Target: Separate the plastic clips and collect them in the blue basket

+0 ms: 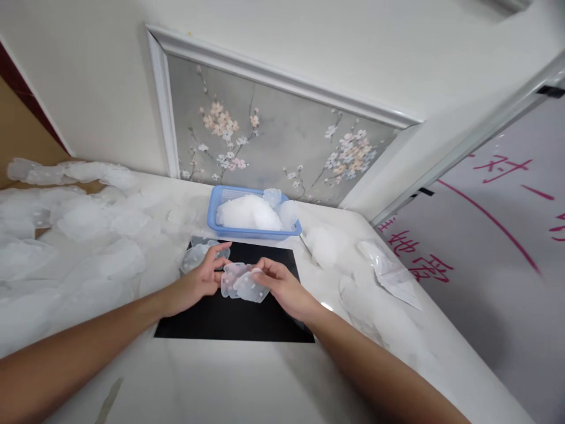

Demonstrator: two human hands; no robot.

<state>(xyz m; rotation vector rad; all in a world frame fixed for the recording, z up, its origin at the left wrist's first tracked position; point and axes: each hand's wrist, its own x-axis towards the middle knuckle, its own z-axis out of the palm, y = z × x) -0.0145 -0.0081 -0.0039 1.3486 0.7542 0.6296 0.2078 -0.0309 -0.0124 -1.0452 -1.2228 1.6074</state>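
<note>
Over the black mat (207, 321), my right hand (285, 288) pinches a few overlapping frosted plastic pieces (251, 287) between thumb and fingers. They are thin, see-through and rounded, with small dots on them. My left hand (203, 277) is at their left edge, fingers apart; whether its fingertips touch them I cannot tell. Behind that hand, more frosted pieces (193, 257) lie at the mat's upper left corner. Just beyond the mat stands a blue plastic basket (256, 234) holding a white heap (249, 212) and some translucent pieces.
Large piles of frosted pieces (88, 215) cover the table's left side. More loose pieces (324, 246) and a clear plastic bag (391, 271) lie on the right. A wall with a framed flower panel (282, 129) rises behind, and a whiteboard (498, 235) stands at the right.
</note>
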